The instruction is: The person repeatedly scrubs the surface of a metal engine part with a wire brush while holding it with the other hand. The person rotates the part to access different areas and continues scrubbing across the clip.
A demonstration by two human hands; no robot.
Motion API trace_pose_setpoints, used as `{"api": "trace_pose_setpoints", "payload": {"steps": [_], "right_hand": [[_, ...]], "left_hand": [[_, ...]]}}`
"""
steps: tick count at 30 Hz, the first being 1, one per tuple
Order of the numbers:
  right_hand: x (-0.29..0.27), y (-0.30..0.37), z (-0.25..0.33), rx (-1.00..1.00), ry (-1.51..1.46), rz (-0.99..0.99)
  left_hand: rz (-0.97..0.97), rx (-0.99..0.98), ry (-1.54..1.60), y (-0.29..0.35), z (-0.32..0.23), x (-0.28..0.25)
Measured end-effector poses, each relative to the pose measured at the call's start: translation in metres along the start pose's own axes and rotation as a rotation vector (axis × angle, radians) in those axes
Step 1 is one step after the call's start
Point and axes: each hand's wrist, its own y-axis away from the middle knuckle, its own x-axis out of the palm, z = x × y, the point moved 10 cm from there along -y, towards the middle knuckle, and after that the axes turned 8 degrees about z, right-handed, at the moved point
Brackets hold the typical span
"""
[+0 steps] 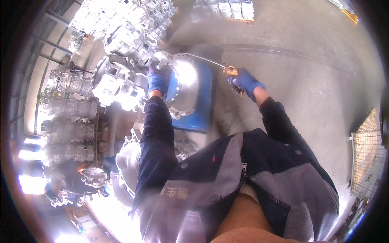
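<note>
A large silver metal casting with a round flanged opening (pixel 190 103) rests on a blue work surface (pixel 206 87) ahead of me. My left hand (pixel 158 77), in a blue glove, grips the casting near its left upper edge; glare blurs the fingertips. To the right of the work surface, my right hand (pixel 245 82), also gloved in blue, is closed round an orange air blow gun (pixel 230 71). Its long thin nozzle (pixel 204 59) points left, with the tip close to the upper edge of the casting.
More castings (pixel 115 79) crowd close to my left forearm, with stacked castings (pixel 121 20) behind. Rows of castings (pixel 69 121) stand at far left, near another person (pixel 67 180). A wire mesh cage (pixel 366 150) stands at right, and a loaded pallet (pixel 233 10) at the back.
</note>
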Motion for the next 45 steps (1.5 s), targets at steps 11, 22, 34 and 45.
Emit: {"api": "trace_pose_setpoints", "payload": {"steps": [11,22,34,45], "right_hand": [[0.001,-0.009,0.011,-0.12,0.064,-0.026],[0.011,-0.029,0.006,-0.125,0.007,-0.069],[0.01,-0.033,0.004,-0.153,-0.016,-0.043],[0.038,-0.047,-0.021,-0.103,-0.068,0.081]], "left_hand": [[0.013,0.05,0.178,-0.015,0.041,0.017],[0.005,0.026,0.15,-0.016,0.043,0.015],[0.017,-0.025,0.215,-0.001,0.021,0.008],[-0.023,0.128,0.214,0.003,0.016,0.003]]}}
